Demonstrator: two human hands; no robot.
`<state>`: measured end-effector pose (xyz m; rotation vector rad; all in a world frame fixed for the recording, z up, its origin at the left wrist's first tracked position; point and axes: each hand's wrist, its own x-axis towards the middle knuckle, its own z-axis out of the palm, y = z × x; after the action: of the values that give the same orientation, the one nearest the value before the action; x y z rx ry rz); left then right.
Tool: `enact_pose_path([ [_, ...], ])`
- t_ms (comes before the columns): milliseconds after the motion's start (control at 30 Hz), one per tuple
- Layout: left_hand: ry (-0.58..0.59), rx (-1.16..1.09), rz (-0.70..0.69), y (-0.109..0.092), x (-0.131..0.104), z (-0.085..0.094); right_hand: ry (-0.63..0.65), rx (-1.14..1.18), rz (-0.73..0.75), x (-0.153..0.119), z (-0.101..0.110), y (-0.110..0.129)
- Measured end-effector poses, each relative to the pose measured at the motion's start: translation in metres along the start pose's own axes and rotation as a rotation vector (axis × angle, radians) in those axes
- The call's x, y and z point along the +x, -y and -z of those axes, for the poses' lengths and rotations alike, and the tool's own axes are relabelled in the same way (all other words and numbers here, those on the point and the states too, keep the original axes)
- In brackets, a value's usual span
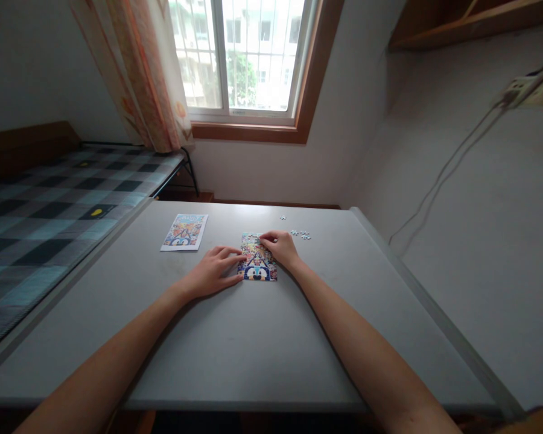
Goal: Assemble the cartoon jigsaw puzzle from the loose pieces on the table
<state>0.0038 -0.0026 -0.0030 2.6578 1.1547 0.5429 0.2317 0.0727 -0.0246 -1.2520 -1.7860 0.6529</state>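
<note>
A colourful jigsaw puzzle (257, 258), mostly joined, lies flat on the grey table (235, 337), with gaps near its far edge. My left hand (217, 269) rests at the puzzle's left side, its fingers spread and the tips touching the border. Over the upper right part of the puzzle, my right hand (279, 246) has thumb and forefinger pinched at the far edge; whatever is between them is too small to make out. Several loose puzzle pieces (304, 234) lie just beyond the right hand, and one single piece (283, 217) sits farther back.
A printed reference picture (184, 232) lies left of the puzzle. Along the table's left side stands a bed (72, 205) with a checked cover. A curtained window (257, 60) is ahead. Cables (443, 175) hang from a socket on the right wall.
</note>
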Motion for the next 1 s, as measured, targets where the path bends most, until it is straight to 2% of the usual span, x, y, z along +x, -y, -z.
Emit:
enact_pose_path([
  [200,0.007,-0.002,0.005,-0.0004,0.0001,0.0001,0.006,-0.027,0.014,0.0004,-0.0017,-0.0016],
  [633,-0.003,0.007,-0.009,0.0016,0.0005,-0.0012,0.024,-0.259,0.054,0.0018,-0.002,0.002],
  [1000,-0.006,0.006,-0.014,0.0006,0.0005,-0.0003,0.038,-0.29,0.03,0.0022,-0.0024,0.0034],
])
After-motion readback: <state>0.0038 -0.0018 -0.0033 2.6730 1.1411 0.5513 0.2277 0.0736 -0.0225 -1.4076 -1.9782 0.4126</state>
